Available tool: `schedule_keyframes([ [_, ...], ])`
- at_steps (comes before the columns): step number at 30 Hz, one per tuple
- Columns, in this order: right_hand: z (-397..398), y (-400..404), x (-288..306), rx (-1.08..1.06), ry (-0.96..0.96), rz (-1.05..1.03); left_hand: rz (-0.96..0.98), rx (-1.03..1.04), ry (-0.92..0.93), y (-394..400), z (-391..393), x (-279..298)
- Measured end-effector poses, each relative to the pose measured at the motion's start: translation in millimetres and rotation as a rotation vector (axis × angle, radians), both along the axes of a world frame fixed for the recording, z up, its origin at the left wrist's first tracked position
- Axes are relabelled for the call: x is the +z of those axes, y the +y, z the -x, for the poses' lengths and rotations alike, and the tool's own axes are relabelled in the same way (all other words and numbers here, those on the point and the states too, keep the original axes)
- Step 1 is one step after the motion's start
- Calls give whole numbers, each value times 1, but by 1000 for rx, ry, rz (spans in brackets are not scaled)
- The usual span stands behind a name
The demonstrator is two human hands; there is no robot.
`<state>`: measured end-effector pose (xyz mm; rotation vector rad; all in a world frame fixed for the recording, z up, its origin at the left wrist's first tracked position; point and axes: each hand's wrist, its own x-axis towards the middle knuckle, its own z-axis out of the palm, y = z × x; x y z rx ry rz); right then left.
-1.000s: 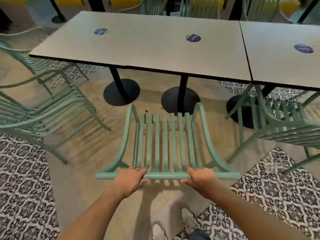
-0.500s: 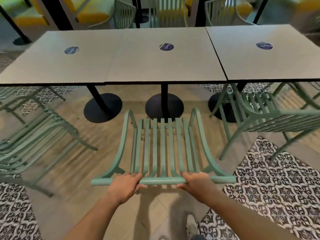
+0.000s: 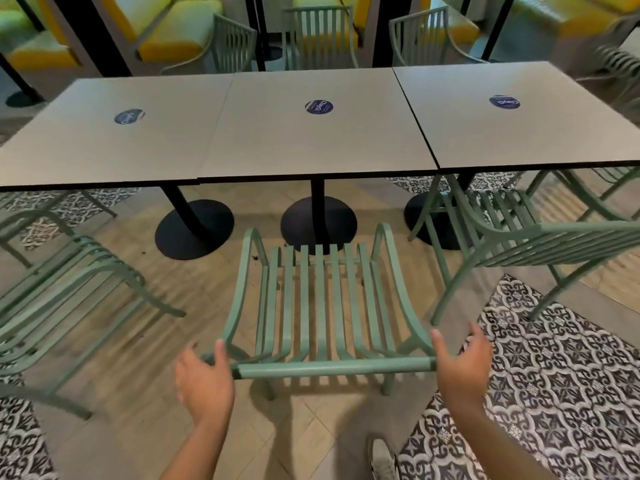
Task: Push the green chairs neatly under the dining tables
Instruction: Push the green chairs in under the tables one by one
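A green slatted metal chair [image 3: 320,306] stands in front of me, facing the middle dining table [image 3: 311,147], its seat still outside the table edge. My left hand [image 3: 204,379] is at the left end of the chair's top rail with fingers spread, thumb against the rail. My right hand [image 3: 460,365] is at the right end of that rail, fingers straight and spread, palm beside the rail. Neither hand is curled round the rail.
Three grey tables stand in a row on black pedestal bases [image 3: 318,223]. Another green chair [image 3: 69,292] stands out at the left, and one [image 3: 519,244] sits angled at the right table [image 3: 519,133]. More green chairs [image 3: 318,36] and yellow benches line the far side.
Both hands have let go of the middle of the top rail and slid outward to its ends, opening up. The view has lifted, showing more of the tables.
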<state>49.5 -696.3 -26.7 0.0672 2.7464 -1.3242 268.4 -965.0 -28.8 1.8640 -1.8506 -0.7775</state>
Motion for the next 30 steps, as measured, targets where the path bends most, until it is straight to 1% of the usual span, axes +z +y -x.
schedule_keyframes([
  [3,23,5,5,-317,-260,255,-160,283,233,-18,-5,5],
  [5,23,4,7,-490,-460,438,-279,426,364,-27,-11,1],
  [7,17,1,9,-566,-612,629,-407,502,484,-29,-14,0],
  [9,10,0,11,-539,-731,762,-512,561,608,-26,-14,4],
  [11,4,-2,11,-499,-815,813,-609,588,736,-23,-15,9],
  [12,1,-3,12,-491,-833,828,-653,582,772,-20,-15,13],
  [14,-3,-2,9,-486,-849,865,-717,573,809,-16,-15,17],
  [16,-6,0,5,-478,-861,856,-756,564,845,-11,-15,19],
  [20,-13,5,-4,-412,-913,805,-789,583,889,3,-15,20],
  [23,-20,3,-5,-354,-989,829,-808,610,901,14,-15,17],
  [26,-24,-1,-10,-314,-1008,861,-834,612,930,16,-14,15],
  [28,-23,-6,-12,-318,-1010,863,-858,601,927,11,-11,11],
  [30,-21,-11,-13,-371,-1006,885,-891,596,935,7,-7,9],
])
